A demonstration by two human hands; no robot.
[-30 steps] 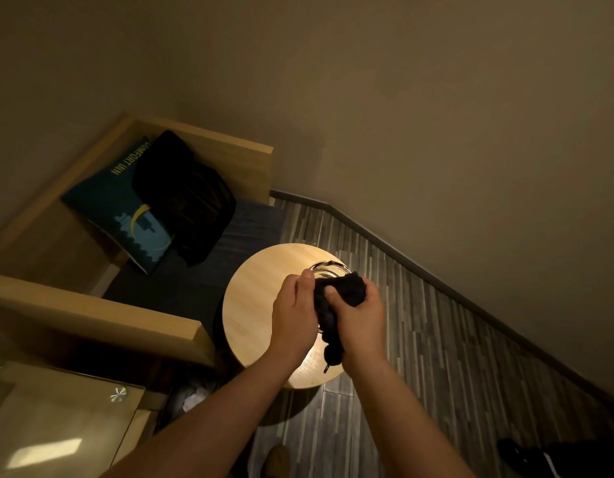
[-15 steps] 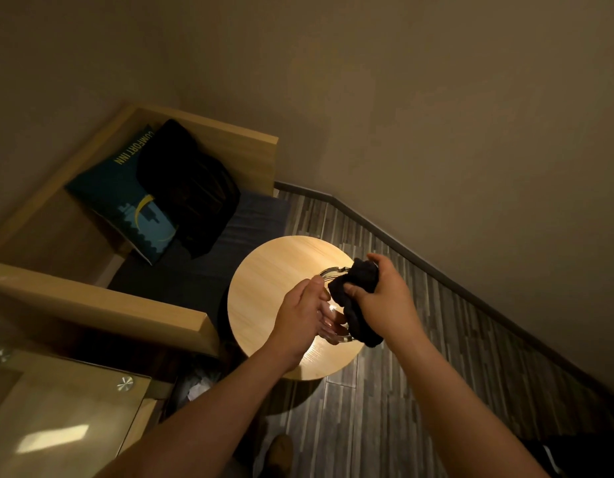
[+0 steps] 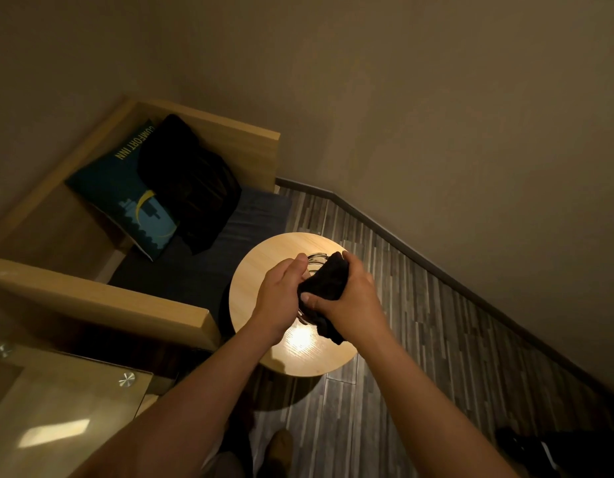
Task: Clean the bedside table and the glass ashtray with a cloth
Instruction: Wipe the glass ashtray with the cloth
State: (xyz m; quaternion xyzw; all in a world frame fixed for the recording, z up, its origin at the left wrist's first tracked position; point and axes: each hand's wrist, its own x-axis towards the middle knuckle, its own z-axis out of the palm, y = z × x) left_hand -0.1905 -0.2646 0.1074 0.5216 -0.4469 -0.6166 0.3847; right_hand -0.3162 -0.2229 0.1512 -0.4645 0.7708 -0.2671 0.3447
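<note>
A round, light wooden bedside table [image 3: 250,291] stands below my hands. Above it my left hand [image 3: 279,298] grips the glass ashtray [image 3: 315,259], of which only a bit of rim shows past my fingers. My right hand [image 3: 353,301] holds a dark cloth [image 3: 324,281] bunched against the ashtray, and a tail of the cloth hangs below my wrist. Most of the ashtray is hidden by the cloth and both hands.
A wooden-framed bench [image 3: 102,298] with a dark seat stands to the left, holding a blue cushion [image 3: 126,198] and a black bag [image 3: 191,181]. A glass-topped desk [image 3: 57,408] is at lower left. Striped plank floor [image 3: 419,339] runs along the wall at right.
My right hand has swung the cloth back in over the ashtray toward my left hand, after pulling out to the right. My left hand stays on the ashtray.
</note>
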